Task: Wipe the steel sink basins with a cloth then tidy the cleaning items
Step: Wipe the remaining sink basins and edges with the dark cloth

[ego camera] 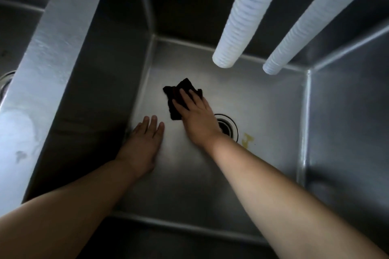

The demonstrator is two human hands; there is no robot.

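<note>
I look down into a deep steel sink basin (263, 99). A dark cloth (174, 99) lies on its floor, left of the round drain (228, 127). My right hand (195, 118) presses flat on the cloth with straight fingers, and its wrist covers part of the drain. My left hand (145, 143) rests flat on the basin floor near the left wall, fingers straight, holding nothing.
Two white ribbed hoses (242, 19) (311, 31) hang over the back of the basin. A steel divider (48, 65) on the left separates a second basin with its own drain (5, 82). A yellowish stain (247, 140) marks the floor right of the drain.
</note>
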